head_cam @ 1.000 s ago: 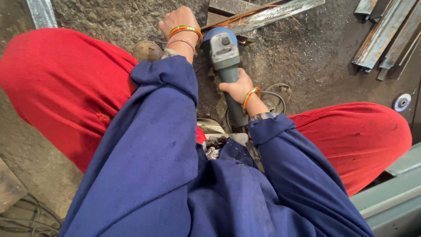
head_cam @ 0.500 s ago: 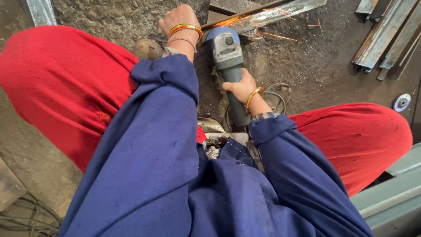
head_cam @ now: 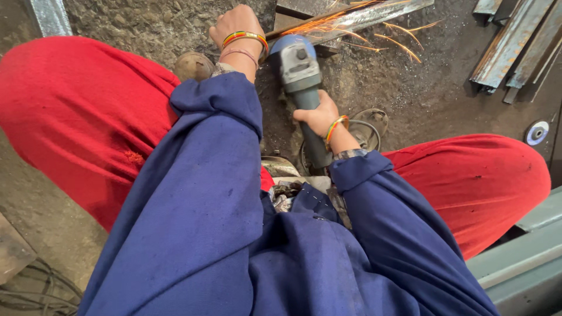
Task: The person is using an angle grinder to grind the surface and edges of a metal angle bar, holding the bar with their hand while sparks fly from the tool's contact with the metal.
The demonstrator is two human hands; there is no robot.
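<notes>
A blue and grey angle grinder [head_cam: 300, 70] points away from me toward a long steel bar [head_cam: 363, 14] that lies on the floor at the top of the view. Orange sparks fly to the right along the bar. My right hand [head_cam: 318, 115] grips the grinder's dark body from behind. My left hand [head_cam: 237, 23], with coloured bangles at the wrist, is closed at the grinder's head on its left side; what it grips there is hidden. Blue sleeves cover both arms, and my knees in red cloth spread to either side.
Several steel angle pieces [head_cam: 515, 47] lie at the top right. A small grinding disc [head_cam: 537, 133] rests on the floor at the right. A coiled cable [head_cam: 366, 126] sits under the grinder. A grey-green metal beam [head_cam: 521, 263] runs along the bottom right.
Sparks now spray from the bar to the right; a second ago none showed. Both hands and the grinder have shifted slightly forward.
</notes>
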